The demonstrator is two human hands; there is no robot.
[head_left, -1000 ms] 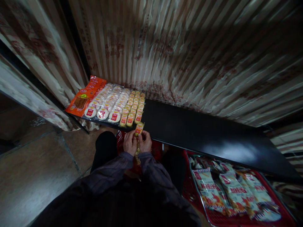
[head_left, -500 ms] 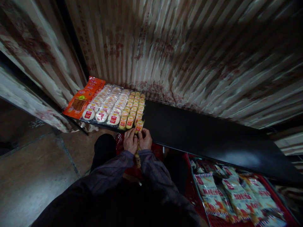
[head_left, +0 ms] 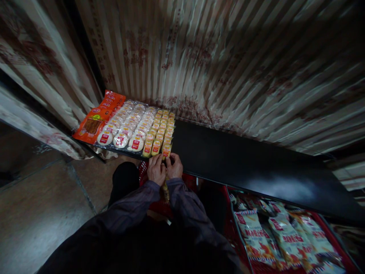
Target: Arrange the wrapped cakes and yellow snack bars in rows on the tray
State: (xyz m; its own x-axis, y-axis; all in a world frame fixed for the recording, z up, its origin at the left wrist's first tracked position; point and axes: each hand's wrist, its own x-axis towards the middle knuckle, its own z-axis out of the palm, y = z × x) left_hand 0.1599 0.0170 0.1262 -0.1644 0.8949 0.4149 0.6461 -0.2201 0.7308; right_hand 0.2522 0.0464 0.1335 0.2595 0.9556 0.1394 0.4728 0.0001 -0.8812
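Note:
At the front edge of the black shelf [head_left: 216,152], a small yellow snack pack [head_left: 166,149] with a red label sits at the near end of the third yellow row. My left hand [head_left: 156,169] has its fingers at the lower left of this pack, and my right hand [head_left: 174,166] is at its lower right, so both pinch it from the sides. The fingertips are partly hidden. Rows of yellow packs [head_left: 156,145] lie just left of it. Beyond them are rows of round white packs [head_left: 137,142] in clear wrap.
An orange bag [head_left: 95,118] lies at the shelf's left end. Below the shelf on the right stands a red basket [head_left: 238,228] of white snack bags [head_left: 253,232]. A striped, patterned curtain [head_left: 199,57] hangs behind. Between my arms another red container is partly hidden.
The yellow pack has come down from a raised, tilted position and sits lower, in line with its row. Both hands stay beside it, having shifted only slightly.

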